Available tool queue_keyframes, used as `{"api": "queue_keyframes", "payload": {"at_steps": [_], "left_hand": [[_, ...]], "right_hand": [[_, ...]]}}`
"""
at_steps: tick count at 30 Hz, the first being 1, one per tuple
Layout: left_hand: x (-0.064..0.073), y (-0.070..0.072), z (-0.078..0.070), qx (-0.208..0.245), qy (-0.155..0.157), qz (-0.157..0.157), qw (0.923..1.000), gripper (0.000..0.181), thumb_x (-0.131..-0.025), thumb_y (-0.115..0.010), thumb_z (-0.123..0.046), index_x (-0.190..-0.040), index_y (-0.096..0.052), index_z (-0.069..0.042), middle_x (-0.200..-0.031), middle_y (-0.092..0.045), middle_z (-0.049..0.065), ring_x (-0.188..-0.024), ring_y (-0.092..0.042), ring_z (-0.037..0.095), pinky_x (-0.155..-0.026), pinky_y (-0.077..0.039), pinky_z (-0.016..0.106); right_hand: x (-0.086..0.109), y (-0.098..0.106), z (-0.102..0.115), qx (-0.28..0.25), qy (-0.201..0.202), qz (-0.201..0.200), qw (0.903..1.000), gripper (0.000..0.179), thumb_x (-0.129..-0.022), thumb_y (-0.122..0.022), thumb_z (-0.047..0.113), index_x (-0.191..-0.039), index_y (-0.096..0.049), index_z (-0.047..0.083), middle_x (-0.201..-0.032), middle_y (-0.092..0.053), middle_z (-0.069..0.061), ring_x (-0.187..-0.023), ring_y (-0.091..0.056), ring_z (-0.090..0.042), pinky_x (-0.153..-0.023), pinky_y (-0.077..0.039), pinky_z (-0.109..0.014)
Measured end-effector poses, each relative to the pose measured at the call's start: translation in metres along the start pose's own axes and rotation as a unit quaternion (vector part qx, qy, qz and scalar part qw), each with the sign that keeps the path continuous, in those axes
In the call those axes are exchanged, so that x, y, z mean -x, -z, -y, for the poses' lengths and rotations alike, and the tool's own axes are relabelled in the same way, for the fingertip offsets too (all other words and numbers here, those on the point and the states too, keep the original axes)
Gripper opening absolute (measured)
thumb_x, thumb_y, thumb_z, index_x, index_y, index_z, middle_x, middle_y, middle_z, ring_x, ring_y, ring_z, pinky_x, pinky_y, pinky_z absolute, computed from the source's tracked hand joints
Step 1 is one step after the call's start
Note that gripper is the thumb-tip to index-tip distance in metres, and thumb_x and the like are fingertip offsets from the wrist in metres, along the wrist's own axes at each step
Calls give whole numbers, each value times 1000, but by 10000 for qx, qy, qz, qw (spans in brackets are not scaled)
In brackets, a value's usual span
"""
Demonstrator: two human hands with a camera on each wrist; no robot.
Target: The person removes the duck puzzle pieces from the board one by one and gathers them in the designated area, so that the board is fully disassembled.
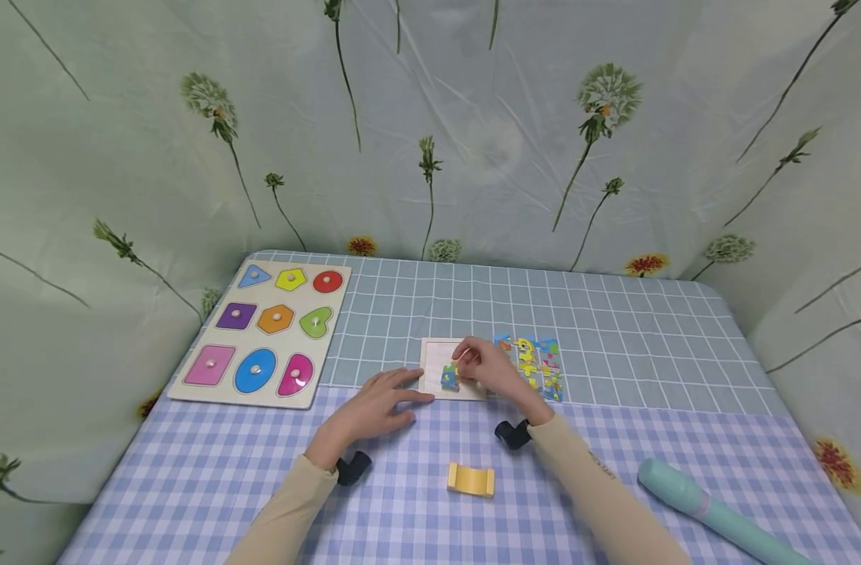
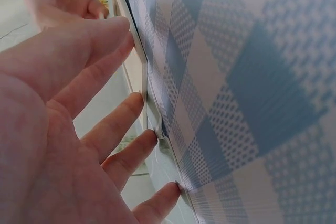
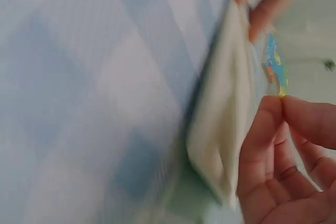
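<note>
A small pale wooden puzzle tray (image 1: pixel 434 351) lies flat in the middle of the table. Over it, my right hand (image 1: pixel 492 369) pinches a blue jigsaw puzzle piece (image 1: pixel 448 378) with a yellow knob. In the right wrist view, thumb and forefinger meet on the yellow knob of that puzzle piece (image 3: pixel 274 59), which stands above the tray's rim. My left hand (image 1: pixel 375 406) is spread, its fingertips at the tray's left and front edge. The left wrist view has those fingers (image 2: pixel 123 114) extended along the rim. Several loose puzzle pieces (image 1: pixel 546 367) lie just right of the tray, partly behind my right hand.
At the left lies a board of coloured knobbed shapes (image 1: pixel 285 357). Nearer me, a yellow wooden block with a curved hollow (image 1: pixel 471 480) sits on the checked cloth (image 1: pixel 416 518). A teal cylindrical object (image 1: pixel 727 522) lies at front right, beyond my right sleeve (image 1: pixel 600 490).
</note>
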State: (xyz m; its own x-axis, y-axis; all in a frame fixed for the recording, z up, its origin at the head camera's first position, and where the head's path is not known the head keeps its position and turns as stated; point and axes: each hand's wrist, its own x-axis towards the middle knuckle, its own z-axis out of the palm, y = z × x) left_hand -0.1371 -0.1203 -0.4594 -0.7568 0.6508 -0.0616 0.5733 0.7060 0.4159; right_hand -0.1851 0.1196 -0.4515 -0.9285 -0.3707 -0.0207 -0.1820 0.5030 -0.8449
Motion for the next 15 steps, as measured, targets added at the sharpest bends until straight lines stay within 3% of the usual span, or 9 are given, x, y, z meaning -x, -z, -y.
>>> {"api": "queue_keyframes", "payload": {"at_steps": [6, 9, 11, 15], "left_hand": [[-1, 1, -1, 41, 30, 9, 10000, 37, -92, -64, -23, -128, -64, -21, -148, -39, 10, -136, -32, 31, -108, -25, 54], [-1, 1, -1, 33, 19, 29, 10000, 37, -92, -63, -23, -129, -63, -21, -148, -38, 10, -136, -31, 31, -108, -24, 54], [-1, 1, 0, 34, 8, 35, 10000, 37, -92, -63, -23, -129, -63, -20, -148, -39, 10, -136, -31, 32, -108, -24, 54], [-1, 0, 1, 3, -13, 28, 10000, 37, -92, -63, -24, -128, -63, -20, -148, -39, 10, -136, -32, 32, -108, -24, 54]], "right_hand": [[21, 36, -14, -322, -680, -439, 9962, 16, -80, -59, -7, -95, -63, -5, -75, -58, -8, -64, -53, -14, -59, -46, -26], [29, 46, -23, -273, -950, -430, 9942, 16, -80, -58, -7, -95, -63, -6, -75, -58, -8, -63, -52, -15, -57, -45, -27], [33, 48, -28, -219, -1017, -355, 9939, 16, -80, -58, -7, -95, -64, -7, -75, -58, -7, -62, -52, -14, -56, -46, -26], [35, 46, -33, 141, -679, -286, 9972, 15, -79, -58, -8, -92, -65, -6, -72, -62, -7, -59, -52, -13, -55, -46, -26]]}}
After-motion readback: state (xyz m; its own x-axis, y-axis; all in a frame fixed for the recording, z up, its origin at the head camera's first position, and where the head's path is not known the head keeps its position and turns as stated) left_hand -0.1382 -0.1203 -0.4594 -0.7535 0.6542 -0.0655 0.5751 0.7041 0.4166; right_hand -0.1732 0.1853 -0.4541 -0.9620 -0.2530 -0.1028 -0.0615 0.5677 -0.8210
